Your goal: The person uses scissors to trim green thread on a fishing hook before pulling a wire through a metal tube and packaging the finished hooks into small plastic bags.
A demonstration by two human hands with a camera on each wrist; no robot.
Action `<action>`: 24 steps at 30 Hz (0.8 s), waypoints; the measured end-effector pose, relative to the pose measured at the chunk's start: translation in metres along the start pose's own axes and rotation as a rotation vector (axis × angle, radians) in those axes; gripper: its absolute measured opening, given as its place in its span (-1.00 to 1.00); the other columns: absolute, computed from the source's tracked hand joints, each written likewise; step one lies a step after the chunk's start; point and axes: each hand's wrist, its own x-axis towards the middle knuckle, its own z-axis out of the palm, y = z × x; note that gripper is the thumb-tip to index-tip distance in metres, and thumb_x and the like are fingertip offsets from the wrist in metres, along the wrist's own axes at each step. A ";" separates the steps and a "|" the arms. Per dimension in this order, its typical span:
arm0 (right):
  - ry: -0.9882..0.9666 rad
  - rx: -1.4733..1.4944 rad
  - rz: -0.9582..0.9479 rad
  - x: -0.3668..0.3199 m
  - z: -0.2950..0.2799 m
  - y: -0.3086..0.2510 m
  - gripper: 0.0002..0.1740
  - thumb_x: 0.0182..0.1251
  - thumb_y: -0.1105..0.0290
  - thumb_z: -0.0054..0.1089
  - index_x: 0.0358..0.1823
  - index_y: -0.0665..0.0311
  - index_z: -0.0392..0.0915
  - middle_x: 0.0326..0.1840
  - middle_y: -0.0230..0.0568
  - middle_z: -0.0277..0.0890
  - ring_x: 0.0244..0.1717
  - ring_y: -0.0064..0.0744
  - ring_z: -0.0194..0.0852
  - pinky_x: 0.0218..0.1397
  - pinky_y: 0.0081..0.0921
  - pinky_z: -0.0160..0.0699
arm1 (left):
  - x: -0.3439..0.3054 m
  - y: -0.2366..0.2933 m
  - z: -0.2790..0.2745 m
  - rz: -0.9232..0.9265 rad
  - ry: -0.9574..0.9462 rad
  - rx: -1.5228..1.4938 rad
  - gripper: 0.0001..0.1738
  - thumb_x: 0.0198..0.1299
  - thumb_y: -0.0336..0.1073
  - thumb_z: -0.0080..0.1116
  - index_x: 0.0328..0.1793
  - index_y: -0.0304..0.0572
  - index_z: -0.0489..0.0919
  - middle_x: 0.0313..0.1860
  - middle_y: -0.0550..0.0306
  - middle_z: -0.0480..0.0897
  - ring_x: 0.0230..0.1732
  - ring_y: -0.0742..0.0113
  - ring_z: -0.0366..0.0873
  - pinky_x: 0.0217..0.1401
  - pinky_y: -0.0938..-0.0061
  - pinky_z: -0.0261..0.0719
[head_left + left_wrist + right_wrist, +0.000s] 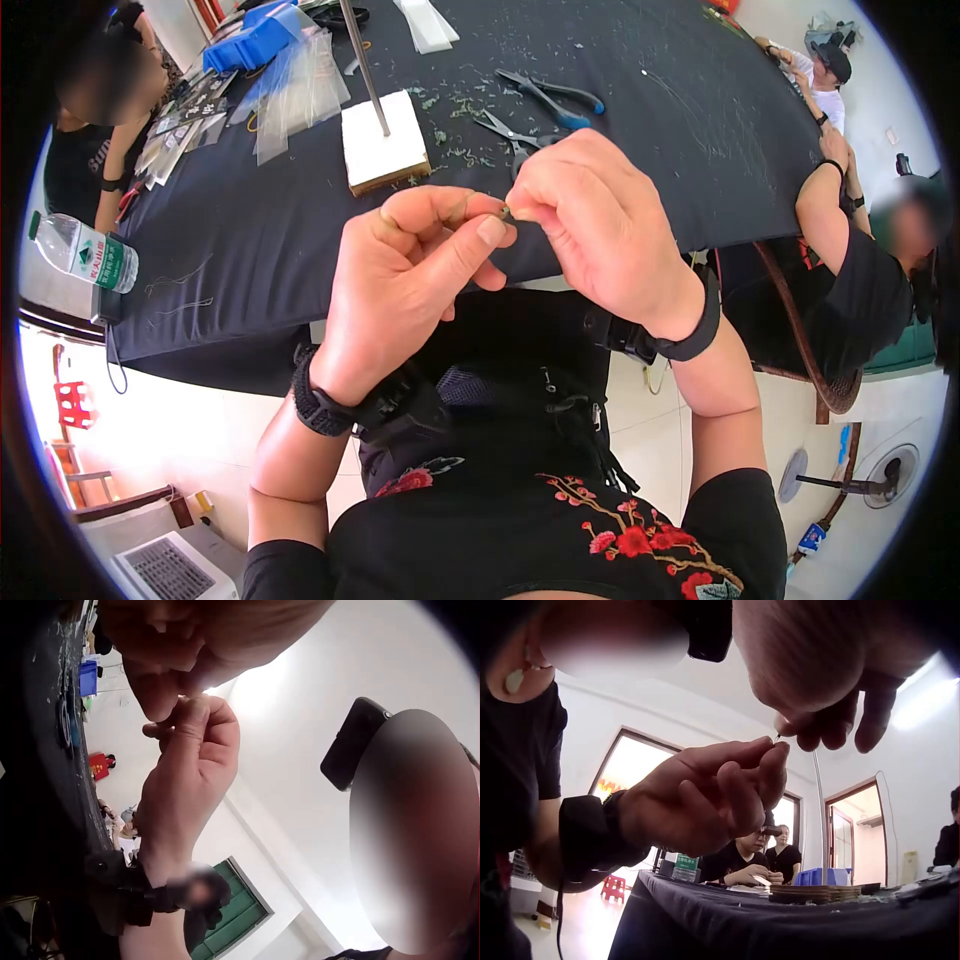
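Above the table's near edge, both hands meet fingertip to fingertip in the head view. My left hand pinches a tiny dark greenish piece between thumb and forefinger. From the other side, my right hand pinches the same piece, its other fingers curled in. The right wrist view shows a thin sliver between the fingertips; its exact kind is too small to tell. Just beyond the hands lie small scissors, partly hidden by the right hand, and blue-handled pliers with their handles spread.
A white-topped block carries an upright metal rod. Green scraps litter the black tablecloth. To the left are clear plastic sheets, a blue bin and a water bottle. Other people sit around the table.
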 end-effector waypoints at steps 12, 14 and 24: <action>0.063 0.083 -0.093 0.003 0.000 0.000 -0.79 -0.16 0.56 0.12 -0.39 0.28 0.41 -0.47 -0.24 0.41 -0.43 -0.23 0.36 -0.37 -0.48 0.37 | 0.002 0.003 -0.004 -0.124 -0.108 -0.285 -0.88 0.10 -0.33 0.10 -0.31 -0.22 0.51 -0.45 0.19 0.58 -0.56 0.61 0.46 -0.68 0.83 0.19; 0.056 0.083 -0.094 0.004 0.000 0.001 -0.78 -0.15 0.59 0.15 -0.38 0.29 0.42 -0.46 -0.24 0.41 -0.44 -0.24 0.37 -0.37 -0.48 0.37 | 0.003 0.000 -0.003 -0.085 -0.087 -0.273 -0.89 0.09 -0.34 0.11 -0.32 -0.22 0.51 -0.46 0.20 0.58 -0.56 0.62 0.46 -0.67 0.83 0.20; 0.250 0.117 0.035 0.008 0.004 -0.007 -0.77 -0.14 0.66 0.19 -0.37 0.33 0.50 -0.44 -0.19 0.47 -0.44 -0.23 0.42 -0.37 -0.49 0.40 | 0.005 0.002 0.002 0.215 0.100 -0.304 -0.91 0.05 -0.48 0.11 -0.29 -0.33 0.52 -0.46 0.17 0.58 -0.50 0.57 0.49 -0.42 0.73 0.48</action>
